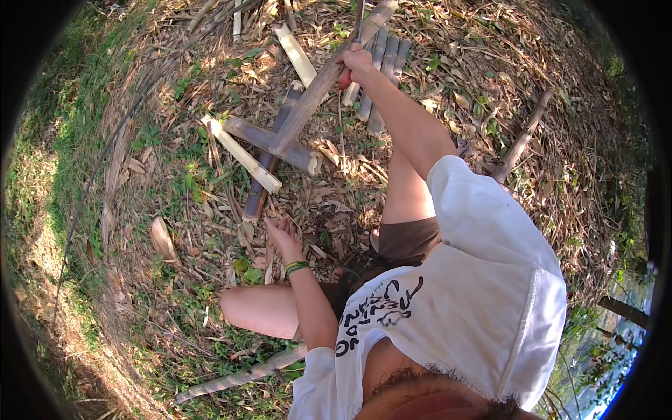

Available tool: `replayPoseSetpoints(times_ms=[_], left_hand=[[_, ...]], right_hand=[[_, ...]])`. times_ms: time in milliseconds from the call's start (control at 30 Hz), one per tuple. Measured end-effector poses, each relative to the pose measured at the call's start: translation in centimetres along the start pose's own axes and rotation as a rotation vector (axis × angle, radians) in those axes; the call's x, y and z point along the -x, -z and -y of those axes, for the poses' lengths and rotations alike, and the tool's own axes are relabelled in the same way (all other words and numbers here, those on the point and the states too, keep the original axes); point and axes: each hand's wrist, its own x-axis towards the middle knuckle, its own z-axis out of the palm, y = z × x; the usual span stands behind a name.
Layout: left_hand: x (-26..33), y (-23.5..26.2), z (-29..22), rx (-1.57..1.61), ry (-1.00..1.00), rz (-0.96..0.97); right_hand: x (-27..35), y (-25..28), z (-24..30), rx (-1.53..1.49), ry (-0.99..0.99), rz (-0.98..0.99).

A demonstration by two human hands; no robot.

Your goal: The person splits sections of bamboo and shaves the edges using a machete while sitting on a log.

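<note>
My right hand (358, 61) is stretched far forward and closed round the orange-red handle (344, 79) of a long-bladed knife, probably a machete. Its dark blade (360, 21) points away from me, beside a long wooden pole (315, 98). The pole's near end rests over a short grey bamboo piece (297, 152), which crosses a dark bamboo length (255, 199). Close to the near end of that dark length, my left hand (283, 238) is held empty, palm partly up and fingers apart. A pale split bamboo strip (241, 154) lies across the dark length.
Several grey bamboo pieces (381, 73) lie beyond my right wrist. Another pale split piece (295, 56) is at the far left of the pole. Branches lie at right (521, 136) and near my bent leg (245, 376). Dry leaves and green plants cover the ground.
</note>
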Motion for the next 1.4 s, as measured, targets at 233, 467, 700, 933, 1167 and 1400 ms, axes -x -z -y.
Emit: replayPoseSetpoints(times_ms=[233, 467, 700, 933, 1167, 1400], left_hand=[[-2.7, 5.2, 2.5, -0.067, 0.063, -0.104], [-4.4, -0.8, 0.3, -0.615, -0.221, -0.111], [-9.0, -4.1, -1.9, -1.027, -0.455, -0.324], [-14.4, -8.9, -1.8, -0.525, -0.233, -0.252], [-21.4, -2.7, -1.7, -0.793, -0.380, 0.027], [-18.6, -6.3, -1.0, -0.527, 0.035, 0.107]], right_hand=[[-9.4, 3.5, 2.1, 0.360, 0.090, 0.009], [-13.0, 12.3, 2.6, 0.569, -0.057, 0.089], [8.4, 9.4, 9.6, 0.318, -0.020, 0.513], [19.4, 8.0, 9.4, 0.176, 0.012, 0.510], [21.0, 3.3, 7.2, 0.131, -0.114, 0.589], [22.0, 0.5, 7.1, -0.020, -0.223, 0.614]])
